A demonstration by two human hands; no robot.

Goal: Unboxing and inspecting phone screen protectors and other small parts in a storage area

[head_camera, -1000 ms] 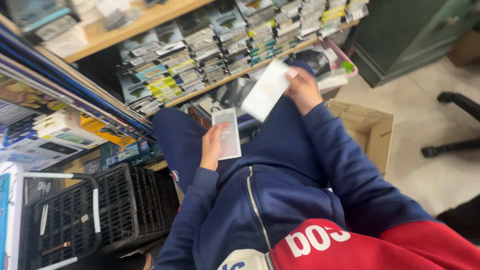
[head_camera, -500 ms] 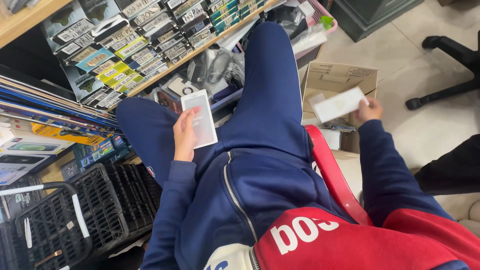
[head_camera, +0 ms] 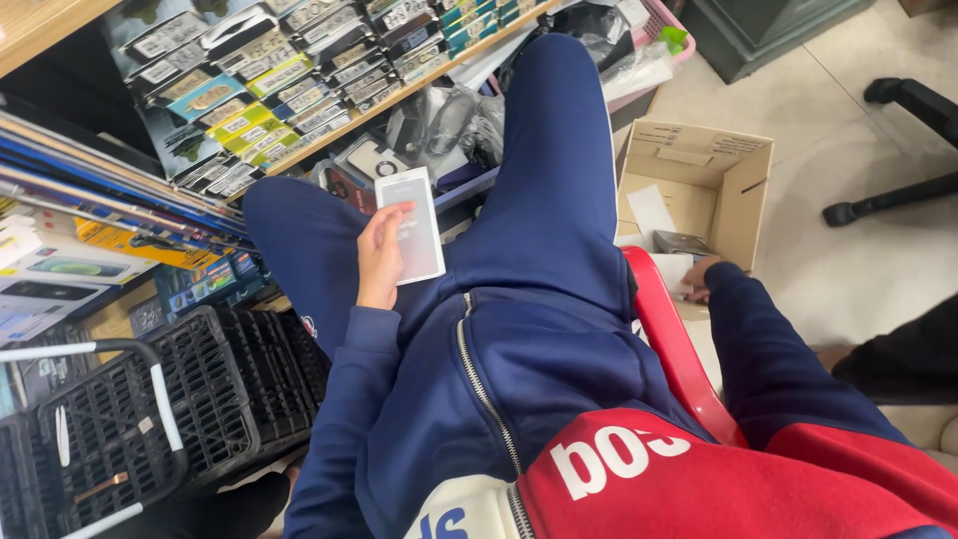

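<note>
Shelves packed with small packaged accessories (head_camera: 299, 70) run along the upper left, a black plastic crate (head_camera: 150, 409) sits on the floor at lower left, and an open cardboard box (head_camera: 699, 185) stands on the pale tiled floor to the right of a red chair (head_camera: 674, 339). I am seated, legs in dark blue trousers stretched toward the shelves.

My left hand (head_camera: 379, 255) holds a flat white rectangular packet (head_camera: 414, 225) over my left thigh, thumb across its face and fingers curled behind the near long edge, so the hand is clamped on it. I judge the packet light and fairly stiff, probably thin card or plastic around something flat; its smooth face looks slippery and could bend or crack if squeezed in the middle. Gripping by the long edges, as now, seems safest.

My right hand (head_camera: 699, 279) is lowered beside the chair at the mouth of the cardboard box, touching pale packets (head_camera: 679, 269) lying there. The sleeve and chair hide most of its fingers, so I cannot tell whether it grips anything. The left forearm is bent up across my lap; the right arm reaches down and outward, nearly straight.
</note>
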